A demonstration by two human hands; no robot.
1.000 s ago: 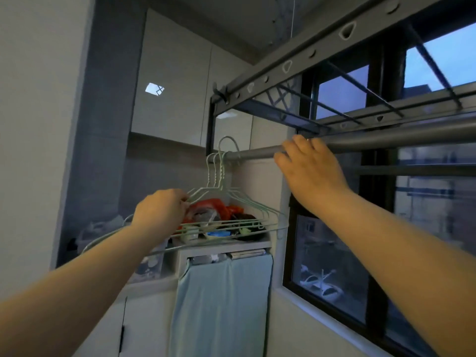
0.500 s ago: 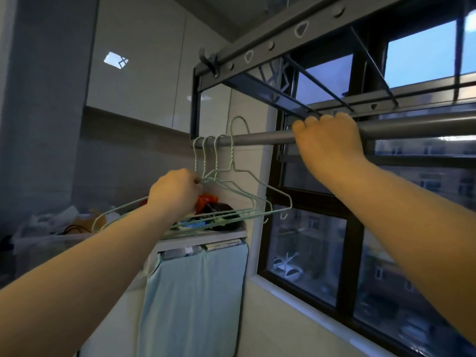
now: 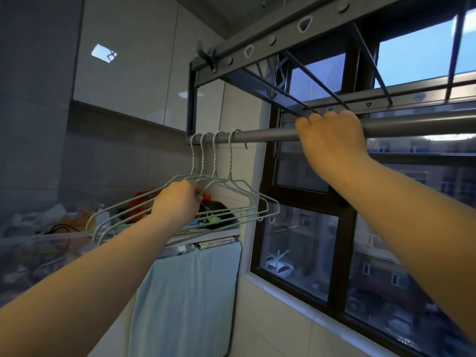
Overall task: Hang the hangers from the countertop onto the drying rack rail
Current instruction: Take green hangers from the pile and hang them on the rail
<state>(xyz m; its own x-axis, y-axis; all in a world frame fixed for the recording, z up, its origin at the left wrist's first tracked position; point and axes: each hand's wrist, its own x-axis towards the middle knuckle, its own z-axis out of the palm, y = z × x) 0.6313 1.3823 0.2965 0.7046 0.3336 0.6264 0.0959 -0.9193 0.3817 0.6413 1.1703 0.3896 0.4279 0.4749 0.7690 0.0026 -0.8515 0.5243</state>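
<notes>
Head view, left to right.

Desk (image 3: 221,231) at lower left and centre, loaded with bags and small items too blurred to name. Blue cloth (image 3: 185,292) draped over its front edge. No further hangers discernible there, though not confirmable through the clutter.

Left hand (image 3: 177,202): clenched round the shoulder wires of the hangers (image 3: 231,191), just below the twisted necks. Four pale green wire hangers, all four hooks over the rail (image 3: 262,136) near its left end, bunched close together. Frames fanned out and tilted toward the left, not hanging plumb.

Right hand (image 3: 332,140): grasping the rail from above, curled over it, well apart from the hooks.

Hazards, judged from this position:
- Hooks seated close to the left end of the rail; end stop not discernible. Risk of sliding off if drawn leftward on release. Let go downward, not sideways.
- Frames held off vertical. Expect a swing on release, with possible unhooking or tangling of shoulder wires.
- Left hand closed among thin wires. Risk of snagging one hanger and dragging it off. Open fully before withdrawing.
- Rail possibly free to shift under the right hand. Avoid jolting while the hooks settle.
</notes>
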